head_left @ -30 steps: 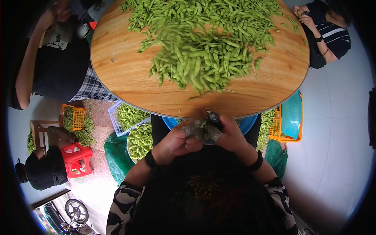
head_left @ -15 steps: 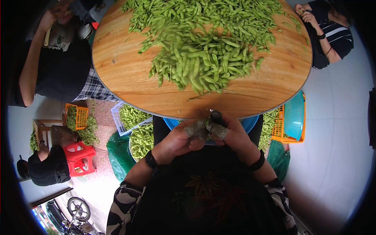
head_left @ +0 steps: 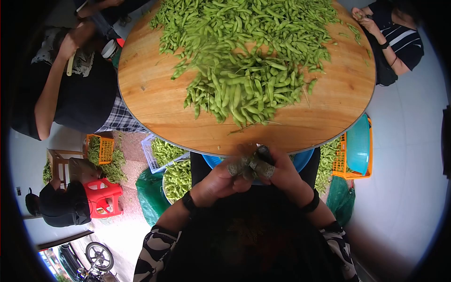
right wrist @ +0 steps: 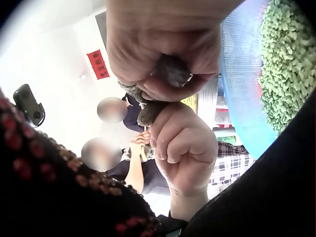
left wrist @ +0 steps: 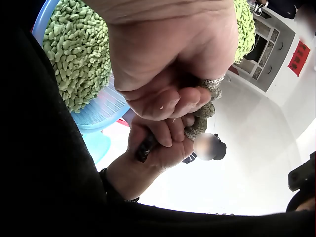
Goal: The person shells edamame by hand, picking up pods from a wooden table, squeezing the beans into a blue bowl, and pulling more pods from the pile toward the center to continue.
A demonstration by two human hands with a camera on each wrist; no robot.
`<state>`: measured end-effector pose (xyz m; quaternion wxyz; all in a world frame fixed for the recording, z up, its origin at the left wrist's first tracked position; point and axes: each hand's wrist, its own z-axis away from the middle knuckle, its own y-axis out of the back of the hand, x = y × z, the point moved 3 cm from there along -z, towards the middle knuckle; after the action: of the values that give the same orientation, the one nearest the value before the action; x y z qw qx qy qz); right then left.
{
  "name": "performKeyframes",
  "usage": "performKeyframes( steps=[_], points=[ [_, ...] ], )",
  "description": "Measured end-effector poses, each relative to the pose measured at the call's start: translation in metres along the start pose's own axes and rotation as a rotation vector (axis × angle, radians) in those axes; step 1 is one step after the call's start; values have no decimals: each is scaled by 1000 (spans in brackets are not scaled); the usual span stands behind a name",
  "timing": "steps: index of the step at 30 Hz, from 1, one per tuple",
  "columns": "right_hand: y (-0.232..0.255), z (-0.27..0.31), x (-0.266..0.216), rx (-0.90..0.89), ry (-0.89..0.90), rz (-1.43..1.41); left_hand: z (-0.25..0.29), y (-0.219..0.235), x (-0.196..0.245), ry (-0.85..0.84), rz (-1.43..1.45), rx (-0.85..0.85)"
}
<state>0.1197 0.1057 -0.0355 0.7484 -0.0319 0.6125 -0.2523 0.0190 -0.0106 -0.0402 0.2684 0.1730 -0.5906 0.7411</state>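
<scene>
Both hands meet at the near table edge, above a blue mesh basket (left wrist: 94, 111) of shelled green soybeans (left wrist: 76, 54). My left hand (head_left: 223, 181) has curled fingers, with its thumb and fingertips against the other hand's; they pinch a soybean pod, mostly hidden by the fingers. Grey-speckled wraps (head_left: 234, 168) cover some fingertips. My right hand (head_left: 284, 176) grips a small shiny black object (right wrist: 173, 71) in its palm; its kind I cannot tell. Piled on the round wooden table (head_left: 155, 105) are many green soybean pods (head_left: 239, 89).
At left stand a pale crate (head_left: 149, 152) of pods, a green sack (head_left: 149, 197) and a red stool (head_left: 103, 195). An orange crate (head_left: 339, 162) with a teal basket (head_left: 359, 145) is at right. People sit left (head_left: 77, 101) and right (head_left: 399, 40) of the table.
The head view has shifted, so table and hands appear lower and slightly right. Both hands stay together with small finger movements; the green bit between the fingertips is less visible.
</scene>
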Motion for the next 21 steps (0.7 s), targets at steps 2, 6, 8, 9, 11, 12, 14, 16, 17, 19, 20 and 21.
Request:
performKeyframes(
  steps=[2, 6, 8, 9, 11, 12, 14, 16, 17, 19, 20, 21],
  points=[
    [-2, 1, -2, 3, 3, -41, 1, -1, 0, -1, -28, 10],
    [0, 1, 9, -39, 50, -57, 3, 4, -5, 2, 59, -3],
    [1, 2, 11, -32, 64, -33, 3, 4, -4, 6, 97, 2],
    [0, 2, 9, 15, -14, -65, 3, 6, 3, -73, -213, 166],
    [-3, 2, 9, 60, -95, -95, 0, 11, 5, -153, -520, 331],
    [-5, 2, 10, 83, -101, -147, -3, 8, 7, -441, -783, 314],
    [-8, 2, 10, 107, -113, -202, 3, 3, 8, -727, -1039, 291],
    [-11, 4, 3, 79, -42, -28, 8, -6, 14, -535, -827, 289],
    [-10, 5, 5, 81, -47, -29, 11, -3, 13, -531, -822, 289],
    [-5, 5, 11, 105, 0, 121, 11, 8, 3, -245, -277, 247],
    [-2, 4, 18, 106, -2, 123, 12, 9, 3, -245, -274, 247],
    [0, 3, 17, 138, 185, 267, 13, 10, 3, -217, -256, 287]
  ],
)
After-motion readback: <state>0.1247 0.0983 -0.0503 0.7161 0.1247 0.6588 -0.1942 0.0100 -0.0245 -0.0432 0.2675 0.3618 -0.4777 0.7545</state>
